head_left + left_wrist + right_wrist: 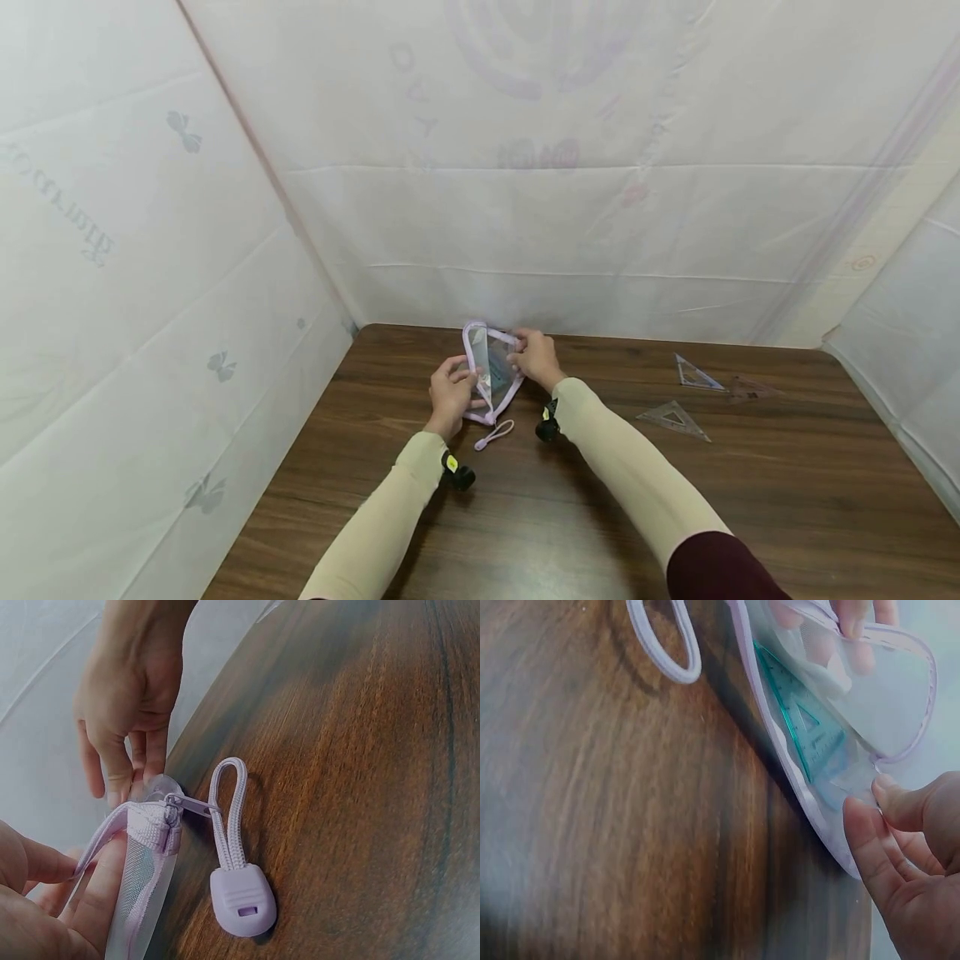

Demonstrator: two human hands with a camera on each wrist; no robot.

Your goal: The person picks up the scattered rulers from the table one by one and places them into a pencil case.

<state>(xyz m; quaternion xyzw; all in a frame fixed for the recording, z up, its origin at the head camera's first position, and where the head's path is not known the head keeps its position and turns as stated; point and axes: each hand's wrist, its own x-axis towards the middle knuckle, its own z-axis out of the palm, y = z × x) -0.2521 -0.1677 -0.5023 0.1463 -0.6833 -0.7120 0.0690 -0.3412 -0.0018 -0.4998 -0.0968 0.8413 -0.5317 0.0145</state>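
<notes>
A see-through mesh zip pouch (497,350) with lilac edging stands over the table near its back edge, its zipped side parted. My left hand (450,396) pinches the lilac edge on the left, thumb on one side and fingers behind. At the opposite edge, my right hand (538,358) pinches the pouch between thumb and fingers. Inside lies a green-edged clear set square (802,720), seen through the mesh in the right wrist view. From the zip slider hangs a lilac cord loop with a plastic pull (244,900), resting on the wood.
To the right on the brown wooden table (750,500) lie a blue-edged set square (699,377), a reddish clear one (752,389) and a colourless one (675,419). White printed sheeting (480,217) hangs behind the table and along both sides.
</notes>
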